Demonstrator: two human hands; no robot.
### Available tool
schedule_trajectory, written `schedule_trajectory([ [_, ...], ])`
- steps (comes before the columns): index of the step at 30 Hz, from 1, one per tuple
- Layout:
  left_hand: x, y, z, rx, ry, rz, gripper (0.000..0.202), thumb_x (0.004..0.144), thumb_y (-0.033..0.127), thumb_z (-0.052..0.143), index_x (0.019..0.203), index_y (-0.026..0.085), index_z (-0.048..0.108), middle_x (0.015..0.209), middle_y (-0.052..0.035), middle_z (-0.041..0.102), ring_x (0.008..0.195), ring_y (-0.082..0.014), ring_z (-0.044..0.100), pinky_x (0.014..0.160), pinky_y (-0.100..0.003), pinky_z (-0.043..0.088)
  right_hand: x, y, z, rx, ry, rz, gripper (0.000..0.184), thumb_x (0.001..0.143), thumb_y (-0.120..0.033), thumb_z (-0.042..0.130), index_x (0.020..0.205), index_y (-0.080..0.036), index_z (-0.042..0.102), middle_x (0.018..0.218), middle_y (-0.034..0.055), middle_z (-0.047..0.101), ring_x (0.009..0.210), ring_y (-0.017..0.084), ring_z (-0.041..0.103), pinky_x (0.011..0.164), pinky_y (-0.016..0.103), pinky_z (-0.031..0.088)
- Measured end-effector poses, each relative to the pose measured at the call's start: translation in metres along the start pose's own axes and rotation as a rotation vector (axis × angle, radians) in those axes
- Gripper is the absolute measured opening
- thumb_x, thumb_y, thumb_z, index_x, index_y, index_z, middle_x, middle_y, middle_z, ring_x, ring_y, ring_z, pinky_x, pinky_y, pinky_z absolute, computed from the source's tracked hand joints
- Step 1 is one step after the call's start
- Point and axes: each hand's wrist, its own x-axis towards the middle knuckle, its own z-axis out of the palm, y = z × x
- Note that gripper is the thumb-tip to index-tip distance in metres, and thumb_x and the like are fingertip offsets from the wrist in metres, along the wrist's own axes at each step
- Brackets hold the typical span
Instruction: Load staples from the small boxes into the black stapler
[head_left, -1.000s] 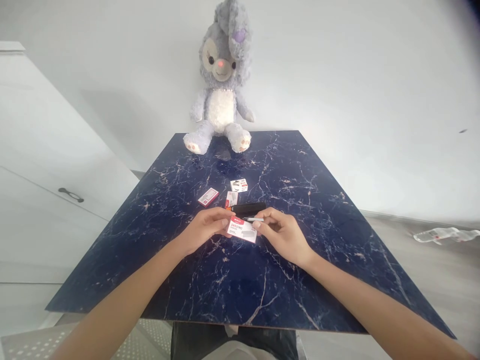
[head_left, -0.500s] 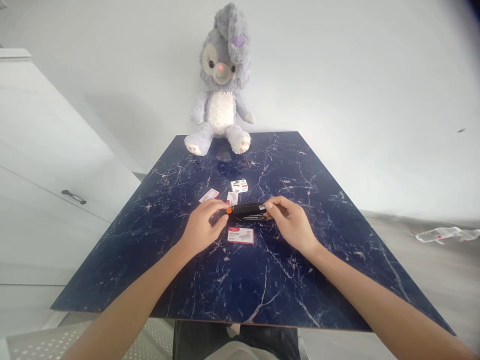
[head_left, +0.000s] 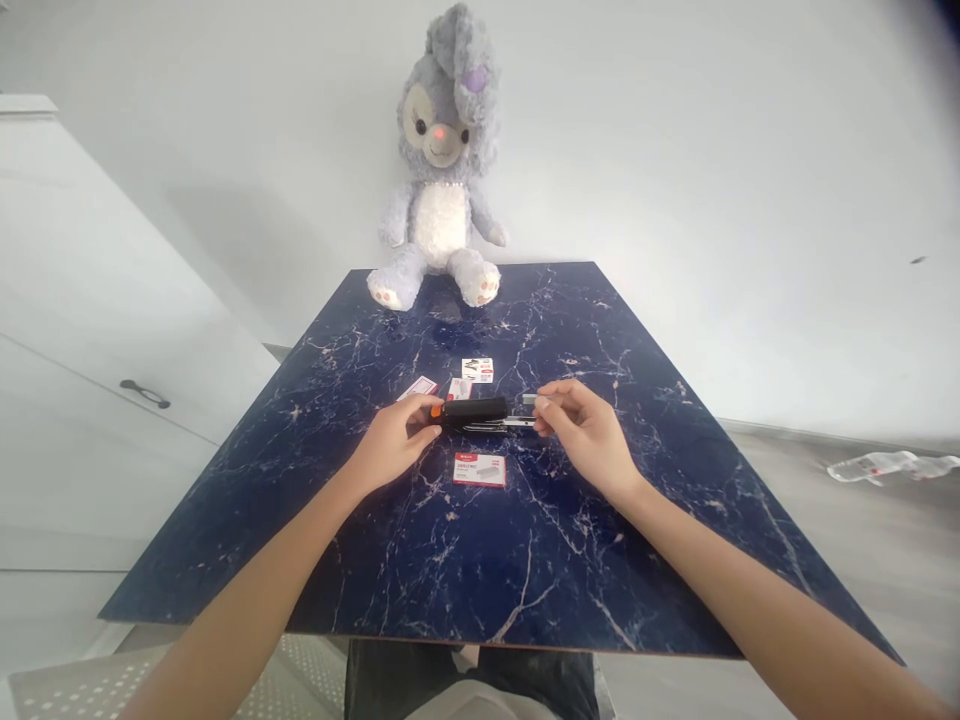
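Note:
A black stapler (head_left: 475, 410) with an orange end lies sideways over the table, and my left hand (head_left: 397, 436) grips that orange end between thumb and fingers. Out of its right end sticks a silver metal tray (head_left: 520, 421), reaching to the fingertips of my right hand (head_left: 581, 428). Pinched in those fingers is a small silver strip of staples (head_left: 529, 399), just above the tray. Whether my right fingers also touch the tray, I cannot tell. In front of the stapler lies a red-and-white staple box (head_left: 479, 470).
Behind the stapler are a small white box (head_left: 478, 370), a red-and-white box (head_left: 460, 388) and another flat box (head_left: 417, 387) beside my left hand. A grey plush rabbit (head_left: 442, 180) sits at the back of the dark blue marbled table (head_left: 600, 580). White drawers (head_left: 82, 420) stand left.
The stapler has shifted left with my left hand. Its silver tray now sticks out at the right, and the staple strip in my right hand shows apart from the stapler body.

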Motion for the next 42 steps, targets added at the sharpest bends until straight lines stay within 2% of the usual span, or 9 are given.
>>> schedule_trajectory([
  [6,0.000,0.001,0.002,-0.038,-0.051,0.020,0.048,0.089,0.039,0.067,0.135,0.027,0.061,0.134,-0.0112,0.066,0.119,-0.0325,0.064,0.102,-0.049,0.050,-0.003,0.004,0.003,-0.086,-0.121,0.023,0.029,0.086,-0.050,0.071,0.098,-0.023,0.070,0.085,0.0043,0.075,0.075,0.021,0.072,0.068,0.034,0.058],
  [10,0.002,-0.008,0.002,-0.249,-0.157,0.014,0.045,0.086,0.037,0.071,0.129,0.024,0.065,0.127,-0.0116,0.070,0.113,-0.0310,0.068,0.103,-0.050,0.050,-0.003,0.005,0.003,-0.112,-0.106,0.029,0.030,0.085,-0.049,0.073,0.100,-0.023,0.071,0.086,0.0049,0.077,0.075,0.022,0.074,0.068,0.035,0.059],
  [13,0.003,-0.009,0.000,-0.286,-0.187,0.009,0.045,0.086,0.036,0.072,0.129,0.025,0.065,0.128,-0.0114,0.070,0.115,-0.0308,0.067,0.105,-0.050,0.049,-0.002,0.006,0.002,-0.094,-0.073,0.024,0.033,0.085,-0.049,0.073,0.106,-0.023,0.071,0.088,0.0054,0.077,0.075,0.022,0.075,0.070,0.036,0.061],
  [17,0.002,-0.003,0.000,-0.221,-0.166,0.016,0.042,0.089,0.034,0.068,0.130,0.026,0.064,0.128,-0.0097,0.070,0.115,-0.0288,0.067,0.104,-0.046,0.050,0.002,0.008,-0.001,-0.136,-0.065,0.011,0.033,0.089,-0.052,0.068,0.105,-0.023,0.073,0.081,0.0046,0.077,0.073,0.022,0.074,0.069,0.036,0.060],
  [23,0.001,0.000,0.003,-0.169,-0.112,0.010,0.042,0.089,0.033,0.067,0.130,0.025,0.064,0.128,-0.0092,0.070,0.115,-0.0288,0.067,0.104,-0.047,0.050,0.007,0.004,-0.009,-0.336,-0.146,-0.006,0.030,0.093,-0.052,0.061,0.096,-0.026,0.076,0.076,0.0015,0.076,0.065,0.021,0.071,0.063,0.033,0.055],
  [29,0.001,-0.002,0.005,-0.181,-0.101,0.005,0.042,0.088,0.033,0.067,0.130,0.024,0.064,0.125,-0.0093,0.071,0.113,-0.0287,0.068,0.103,-0.047,0.051,0.012,0.002,-0.015,-0.457,-0.115,-0.074,0.030,0.094,-0.052,0.059,0.095,-0.027,0.075,0.076,0.0005,0.075,0.061,0.019,0.067,0.059,0.031,0.050],
  [33,0.001,0.000,0.004,-0.163,-0.109,0.004,0.042,0.089,0.033,0.067,0.130,0.025,0.063,0.126,-0.0084,0.071,0.113,-0.0284,0.068,0.103,-0.047,0.051,0.014,-0.001,-0.019,-0.562,-0.228,-0.106,0.025,0.095,-0.046,0.059,0.098,-0.026,0.074,0.089,0.0009,0.077,0.073,0.019,0.070,0.065,0.031,0.051],
  [36,0.000,0.001,0.003,-0.133,-0.114,-0.001,0.042,0.090,0.032,0.065,0.131,0.027,0.062,0.127,-0.0072,0.070,0.114,-0.0281,0.068,0.102,-0.046,0.053,0.014,-0.003,-0.020,-0.626,-0.332,-0.130,0.025,0.097,-0.043,0.056,0.101,-0.026,0.074,0.090,0.0005,0.077,0.075,0.018,0.069,0.066,0.030,0.050],
  [42,0.002,0.000,0.004,-0.065,-0.106,0.016,0.041,0.091,0.032,0.064,0.132,0.027,0.061,0.127,-0.0075,0.070,0.113,-0.0281,0.068,0.099,-0.047,0.054,0.012,-0.001,-0.016,-0.748,-0.350,-0.250,0.021,0.098,-0.040,0.057,0.100,-0.026,0.073,0.089,0.0006,0.075,0.076,0.018,0.068,0.068,0.029,0.047],
])
